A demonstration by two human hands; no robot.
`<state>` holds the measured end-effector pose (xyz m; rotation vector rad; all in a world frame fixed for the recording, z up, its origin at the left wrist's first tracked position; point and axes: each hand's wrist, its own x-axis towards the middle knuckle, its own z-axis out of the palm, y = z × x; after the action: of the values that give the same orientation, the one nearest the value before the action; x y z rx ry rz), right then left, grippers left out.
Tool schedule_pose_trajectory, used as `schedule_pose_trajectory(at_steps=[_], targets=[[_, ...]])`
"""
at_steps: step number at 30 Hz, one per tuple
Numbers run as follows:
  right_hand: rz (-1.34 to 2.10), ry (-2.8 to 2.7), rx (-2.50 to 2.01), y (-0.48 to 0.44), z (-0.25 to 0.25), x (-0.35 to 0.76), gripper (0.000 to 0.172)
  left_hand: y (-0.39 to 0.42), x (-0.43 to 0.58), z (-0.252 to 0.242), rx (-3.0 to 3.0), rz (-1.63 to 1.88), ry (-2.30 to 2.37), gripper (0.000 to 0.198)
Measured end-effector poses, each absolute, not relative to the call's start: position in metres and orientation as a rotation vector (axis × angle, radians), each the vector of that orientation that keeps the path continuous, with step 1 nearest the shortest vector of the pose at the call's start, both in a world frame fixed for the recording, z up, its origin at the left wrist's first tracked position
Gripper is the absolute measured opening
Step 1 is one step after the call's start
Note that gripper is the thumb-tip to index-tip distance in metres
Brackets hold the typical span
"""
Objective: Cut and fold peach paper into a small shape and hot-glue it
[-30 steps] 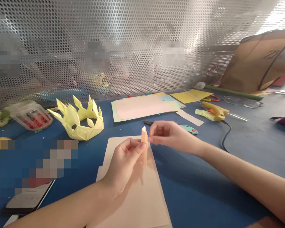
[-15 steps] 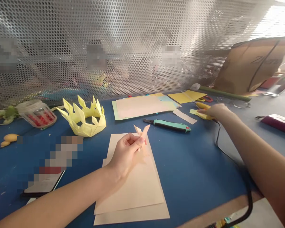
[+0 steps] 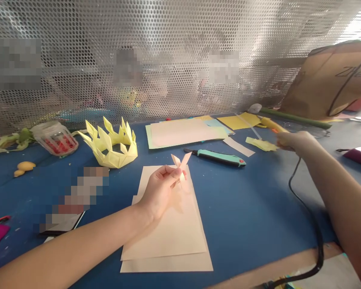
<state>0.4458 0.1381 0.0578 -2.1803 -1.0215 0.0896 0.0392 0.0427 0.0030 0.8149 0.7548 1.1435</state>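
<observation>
My left hand [image 3: 161, 184] pinches a small folded piece of pale pink paper [image 3: 183, 160] between thumb and fingers, its two pointed ends sticking up. It hovers above a stack of cream paper sheets [image 3: 168, 237] on the blue table. Reaching out to the far right, my right hand [image 3: 297, 142] is closed around a yellow glue gun [image 3: 273, 124] with a black cord trailing down. The fingers are partly blurred. A crumpled yellow paper piece [image 3: 260, 144] lies just left of that hand. Further left stands a yellow folded-paper crown [image 3: 117, 156].
A green and black utility knife [image 3: 221, 157] lies beyond the cream sheets, near a pale paper strip [image 3: 239, 147] and stacked coloured sheets [image 3: 180, 132]. Left are a jar [image 3: 58, 140] and a phone [image 3: 63, 222]. The black cord [image 3: 314, 224] crosses the table's front edge.
My right hand has lifted the glue gun and drawn it back right, away from the crumpled yellow paper. My left hand keeps its pinch on the folded paper. The view has shifted slightly.
</observation>
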Motion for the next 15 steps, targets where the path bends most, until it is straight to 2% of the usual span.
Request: schedule_pose_trajectory(at_steps=[4, 7, 12, 15], targets=[[0.336, -0.94, -2.059, 0.134, 0.066, 0.434, 0.04, 0.046, 0.037, 0.0, 0.776, 1.172, 0.695, 0.039], [0.364, -0.988, -1.907, 0.129, 0.071, 0.422, 0.042, 0.048, 0.036, -0.001, 0.743, 1.17, 0.654, 0.038], [0.358, -1.199, -1.656, 0.129, 0.075, 0.403, 0.033, 0.05, 0.036, 0.001, 0.699, 1.143, 0.619, 0.033], [0.401, -1.379, -1.52, 0.135, 0.068, 0.394, 0.036, 0.052, 0.035, 0.002, 0.693, 1.118, 0.606, 0.035]])
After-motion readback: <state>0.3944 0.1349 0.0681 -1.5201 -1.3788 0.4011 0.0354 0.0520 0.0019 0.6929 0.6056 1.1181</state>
